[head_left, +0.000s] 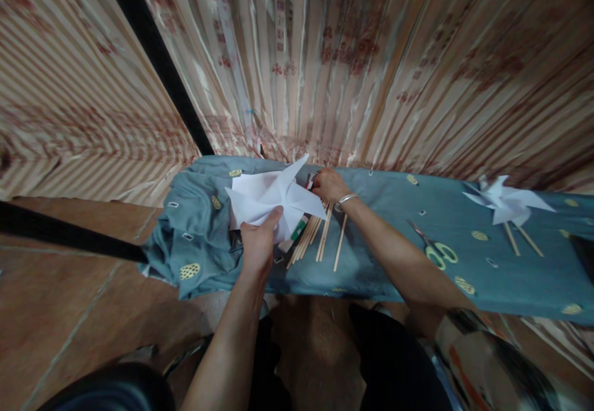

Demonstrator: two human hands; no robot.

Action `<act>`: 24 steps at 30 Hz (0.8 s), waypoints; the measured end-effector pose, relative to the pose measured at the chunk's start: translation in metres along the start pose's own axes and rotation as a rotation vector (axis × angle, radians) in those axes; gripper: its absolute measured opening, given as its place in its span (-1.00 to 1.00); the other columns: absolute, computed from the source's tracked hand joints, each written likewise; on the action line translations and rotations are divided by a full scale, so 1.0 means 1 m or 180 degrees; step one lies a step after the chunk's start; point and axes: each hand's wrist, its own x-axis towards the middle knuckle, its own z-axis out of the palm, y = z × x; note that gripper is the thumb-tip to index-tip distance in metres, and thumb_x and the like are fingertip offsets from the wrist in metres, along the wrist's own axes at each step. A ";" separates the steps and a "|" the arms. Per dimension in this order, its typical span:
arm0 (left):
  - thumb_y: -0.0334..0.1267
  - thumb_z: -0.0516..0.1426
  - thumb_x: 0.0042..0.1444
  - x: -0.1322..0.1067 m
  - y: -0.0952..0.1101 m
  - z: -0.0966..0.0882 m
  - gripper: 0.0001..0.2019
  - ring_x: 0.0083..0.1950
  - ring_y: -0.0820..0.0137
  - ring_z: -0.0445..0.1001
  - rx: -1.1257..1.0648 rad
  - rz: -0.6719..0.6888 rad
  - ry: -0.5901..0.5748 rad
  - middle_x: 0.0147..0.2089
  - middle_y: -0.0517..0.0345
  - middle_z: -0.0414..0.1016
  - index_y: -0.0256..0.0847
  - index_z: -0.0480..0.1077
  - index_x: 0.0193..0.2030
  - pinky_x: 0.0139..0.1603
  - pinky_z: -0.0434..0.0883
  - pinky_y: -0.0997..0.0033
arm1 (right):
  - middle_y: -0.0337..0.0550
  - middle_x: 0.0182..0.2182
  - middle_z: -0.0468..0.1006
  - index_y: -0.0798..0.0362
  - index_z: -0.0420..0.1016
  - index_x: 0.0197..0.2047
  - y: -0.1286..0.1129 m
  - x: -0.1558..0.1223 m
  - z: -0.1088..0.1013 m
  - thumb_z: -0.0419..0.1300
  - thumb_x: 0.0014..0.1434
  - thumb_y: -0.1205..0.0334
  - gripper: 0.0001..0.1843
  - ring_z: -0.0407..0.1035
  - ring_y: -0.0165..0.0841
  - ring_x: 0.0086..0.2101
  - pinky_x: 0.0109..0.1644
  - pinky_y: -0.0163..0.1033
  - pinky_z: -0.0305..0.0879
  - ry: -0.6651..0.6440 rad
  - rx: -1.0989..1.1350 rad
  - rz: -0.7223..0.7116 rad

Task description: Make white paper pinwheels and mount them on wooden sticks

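Note:
My left hand (pixel 258 237) is closed on a white folded paper pinwheel (pixel 273 197), thumb pressed on its middle, holding it above a teal cloth (pixel 385 262). My right hand (pixel 328 185) reaches past the pinwheel's right point with fingers curled over a small dark and red object (pixel 310 181) on the cloth; whether it grips it is hidden. Several wooden sticks (pixel 320 234) lie just below that hand. A glue stick (pixel 295 234) with a green band peeks from under the paper.
Scissors with pale green handles (pixel 436 249) lie on the cloth to the right. Farther right rest a finished white pinwheel (pixel 505 203) and two sticks (pixel 520 237). A striped patterned curtain (pixel 325 58) hangs behind. Tiled floor (pixel 69 299) shows at left.

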 end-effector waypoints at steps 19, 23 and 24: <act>-0.28 0.37 -0.32 -0.001 0.004 0.001 -0.65 -0.15 0.25 0.59 0.0006 -0.0034 0.0065 -0.32 0.00 0.63 -0.34 0.55 -0.30 -0.07 0.48 0.31 | 0.16 -0.01 0.47 0.12 0.59 -0.28 -0.009 -0.017 0.003 0.06 0.13 0.40 -0.74 0.20 0.02 0.15 0.11 0.09 0.31 0.0255 0.0022 -0.0043; -0.28 0.38 -0.33 -0.002 0.004 0.001 -0.61 -0.18 0.24 0.59 -0.0002 -0.0101 0.0087 -0.33 0.01 0.63 -0.34 0.55 -0.27 -0.06 0.48 0.30 | 0.24 0.03 0.44 0.19 0.58 -0.24 -0.013 -0.016 0.001 0.07 0.13 0.44 -0.75 0.16 0.03 0.19 0.12 0.04 0.30 0.0203 -0.0042 -0.0045; -0.28 0.38 -0.33 -0.002 0.003 0.001 -0.61 -0.18 0.25 0.59 -0.0011 -0.0101 0.0073 -0.32 0.01 0.63 -0.34 0.55 -0.26 -0.06 0.47 0.30 | 0.27 0.06 0.42 0.21 0.57 -0.23 -0.015 -0.018 0.001 0.05 0.14 0.44 -0.74 0.14 0.03 0.21 0.11 0.03 0.31 0.0207 -0.0064 -0.0043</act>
